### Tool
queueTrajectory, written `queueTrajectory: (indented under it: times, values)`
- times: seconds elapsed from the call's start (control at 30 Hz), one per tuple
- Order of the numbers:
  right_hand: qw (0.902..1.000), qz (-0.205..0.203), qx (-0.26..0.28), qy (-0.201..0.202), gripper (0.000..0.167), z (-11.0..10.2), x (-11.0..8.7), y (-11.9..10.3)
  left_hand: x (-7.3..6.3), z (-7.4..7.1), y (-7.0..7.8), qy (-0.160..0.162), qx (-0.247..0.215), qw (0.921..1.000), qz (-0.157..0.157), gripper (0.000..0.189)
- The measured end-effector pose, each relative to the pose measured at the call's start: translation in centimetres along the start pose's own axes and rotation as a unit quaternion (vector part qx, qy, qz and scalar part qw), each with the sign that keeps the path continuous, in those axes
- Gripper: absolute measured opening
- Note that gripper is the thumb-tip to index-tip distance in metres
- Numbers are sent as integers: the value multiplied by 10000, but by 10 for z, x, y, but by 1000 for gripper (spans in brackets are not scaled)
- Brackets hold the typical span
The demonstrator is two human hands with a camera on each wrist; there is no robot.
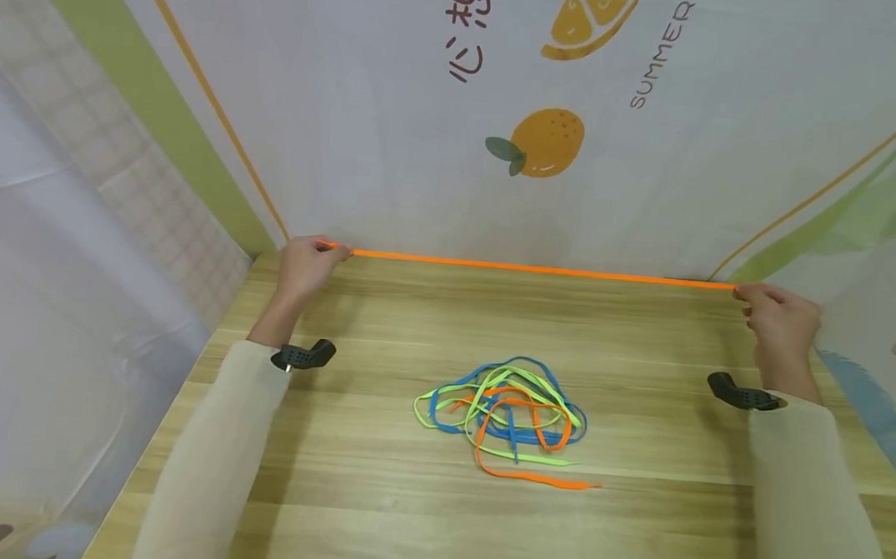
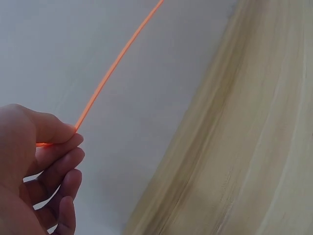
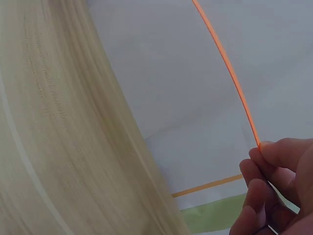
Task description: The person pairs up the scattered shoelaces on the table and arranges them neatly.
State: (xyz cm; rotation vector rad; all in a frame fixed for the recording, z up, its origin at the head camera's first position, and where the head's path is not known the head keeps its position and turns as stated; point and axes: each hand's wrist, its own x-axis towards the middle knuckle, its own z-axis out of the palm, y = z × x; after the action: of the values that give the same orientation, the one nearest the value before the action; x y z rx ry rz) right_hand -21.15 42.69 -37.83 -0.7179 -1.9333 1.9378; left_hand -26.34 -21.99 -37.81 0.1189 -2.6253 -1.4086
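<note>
An orange flat shoelace (image 1: pixel 538 269) stretches straight between my two hands over the far edge of the table. My left hand (image 1: pixel 309 265) pinches one end between thumb and forefinger; in the left wrist view the lace (image 2: pixel 108 73) runs up and away from the fingertips (image 2: pixel 71 139). At the other end my right hand (image 1: pixel 782 321) pinches the lace (image 3: pixel 230 68) the same way, its other fingers curled below. Nearer me on the table lies a loose tangle of blue (image 1: pixel 442 425), lime green (image 1: pixel 421 412) and orange (image 1: pixel 544 480) laces.
The wooden table (image 1: pixel 378 510) reaches back to a pale printed curtain (image 1: pixel 394 144) with fruit pictures. More curtain hangs at the left (image 1: pixel 66 254) and right sides. A dark camera mount sits on each wrist, over light sleeves (image 1: pixel 207 461).
</note>
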Motion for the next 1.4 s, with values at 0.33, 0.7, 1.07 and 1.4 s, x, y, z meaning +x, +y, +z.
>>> queueTrajectory:
  times: [0.33,0.7,1.07,1.4]
  values:
    - [9887,-245,-1466,175,40,23,21,18,21,25,-15,74,723,9956,-597,33]
    - [9574,-244,-2877,-94,30,34,29,38,27,36,-25,-195,1622,9841,-698,28]
    - [9353,-291,-3523,-145,56,45,31,49,90,65,-112,-47,2212,9739,-515,20]
    - [9129,-806,-3993,-272,49,55,31,58,32,52,-38,-178,2373,9691,-653,25]
